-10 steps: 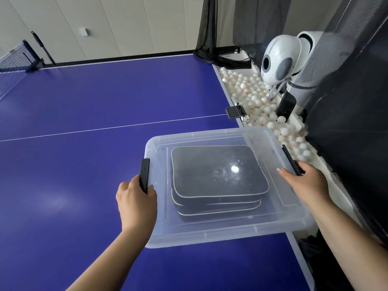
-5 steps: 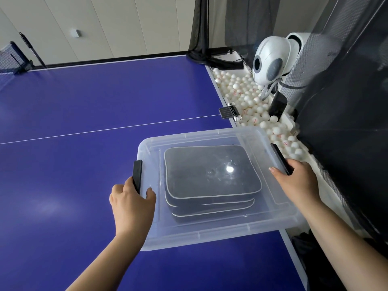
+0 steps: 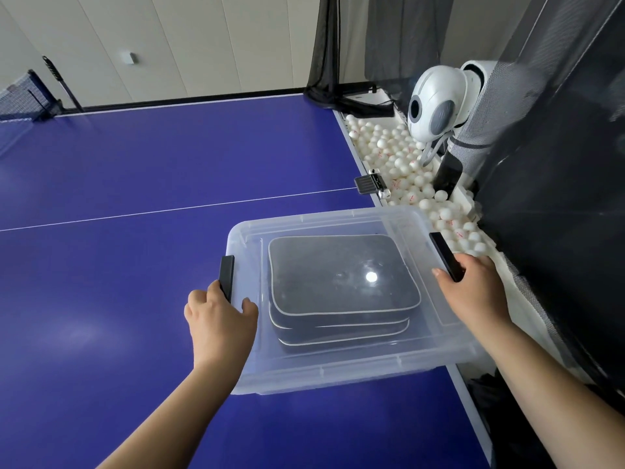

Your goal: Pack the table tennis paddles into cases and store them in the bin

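A clear plastic bin [image 3: 338, 374] with its clear lid [image 3: 321, 220] on sits at the right edge of the blue table [image 3: 135, 170]. Through the lid I see a stack of dark grey paddle cases [image 3: 338, 275] with pale piping. My left hand [image 3: 220, 319] grips the bin's left side, fingers curled at the black left latch [image 3: 226, 269] and thumb on the lid. My right hand [image 3: 473, 289] curls round the black right latch [image 3: 443, 252]. No loose paddle is in view.
A white ball-feeding robot [image 3: 436, 99] stands past the table's right edge above a trough of several white balls [image 3: 399, 157]. Black netting [image 3: 558, 198] hangs on the right. A black clamp [image 3: 370, 184] sits on the table edge. The table net [image 3: 23, 96] is far left.
Both hands stay at the latches and the bin keeps its place on the table. Only my view shifts slightly.
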